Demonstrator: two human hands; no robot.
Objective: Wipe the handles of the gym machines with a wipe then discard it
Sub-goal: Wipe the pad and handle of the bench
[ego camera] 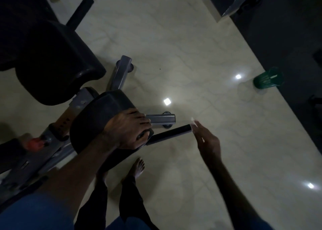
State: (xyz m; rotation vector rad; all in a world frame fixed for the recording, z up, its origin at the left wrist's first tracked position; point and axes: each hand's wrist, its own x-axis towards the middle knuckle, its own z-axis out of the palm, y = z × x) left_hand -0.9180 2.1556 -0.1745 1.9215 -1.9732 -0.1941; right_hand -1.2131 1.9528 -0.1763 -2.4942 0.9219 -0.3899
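Black foam handle (169,134) juts right from the machine, low over pale tiled floor (191,46). Left hand (128,130) rests on the black pad (102,111), fingers curled over its edge. Right hand (207,142) sits at the handle's tip, fingers nearly straight, a white wipe (193,124) at the fingertips; grip blurred, cannot tell. Green bin (267,78) stands well apart, by the dark mat (287,38).

Head view, steeply down over floor (191,46)
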